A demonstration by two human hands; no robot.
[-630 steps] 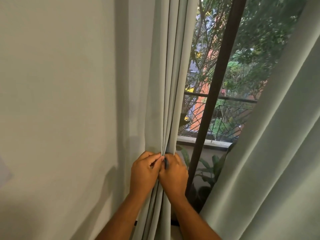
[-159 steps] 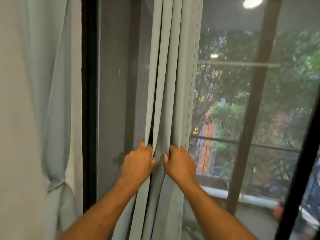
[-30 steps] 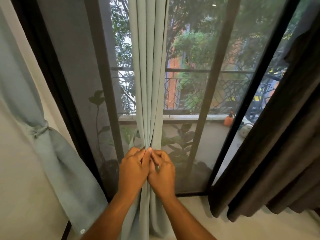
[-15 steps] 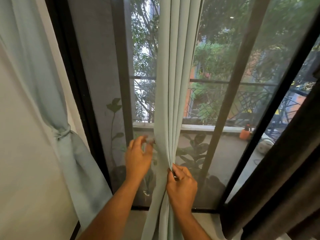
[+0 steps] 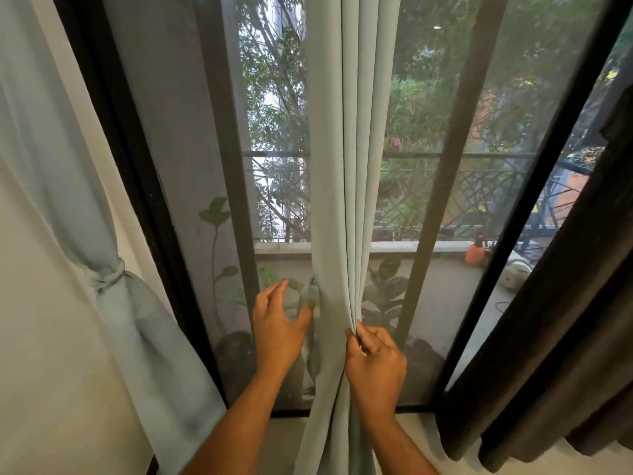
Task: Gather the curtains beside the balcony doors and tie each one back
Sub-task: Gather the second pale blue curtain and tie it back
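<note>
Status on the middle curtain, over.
Right hand pinching gathered middle curtain. Left hand open beside it, reaching behind. Not yet tied. Nothing blocking.

Since one second ago, the left hand (image 5: 275, 329) has left the right hand (image 5: 375, 363) and spread open at the curtain's (image 5: 346, 200) left edge; the right alone pinches the folds.

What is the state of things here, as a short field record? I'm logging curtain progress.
middle curtain: gathered into folds, not yet tied
right hand: pinches the folds' front edge
left hand: fingers spread, beside the curtain's left edge, gripping nothing visible
left curtain: tied back with a knotted band
dark curtain: hangs loose at right, no tie visible
balcony door frame: behind the middle curtain
</note>
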